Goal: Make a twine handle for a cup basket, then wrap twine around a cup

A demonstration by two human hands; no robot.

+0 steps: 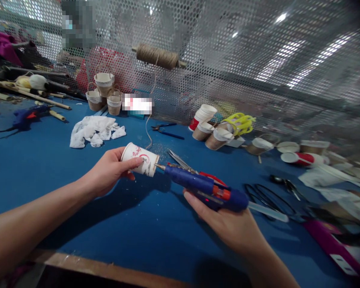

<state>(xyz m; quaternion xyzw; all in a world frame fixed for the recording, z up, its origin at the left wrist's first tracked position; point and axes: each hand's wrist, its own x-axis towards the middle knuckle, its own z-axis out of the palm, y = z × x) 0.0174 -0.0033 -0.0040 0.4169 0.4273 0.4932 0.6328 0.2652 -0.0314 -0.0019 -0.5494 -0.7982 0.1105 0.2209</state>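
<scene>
R hand, gun, cup (print illeg.)

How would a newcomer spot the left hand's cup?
On the blue tabletop, find the left hand, nearer than the crumpled white cloth. It holds a white paper cup sideways, close to the metal nozzle of a blue, pistol-shaped glue gun. Its pink-printed wall shows, with brown only along one end, unlike the brown-wrapped, white-rimmed cups farther back.
</scene>
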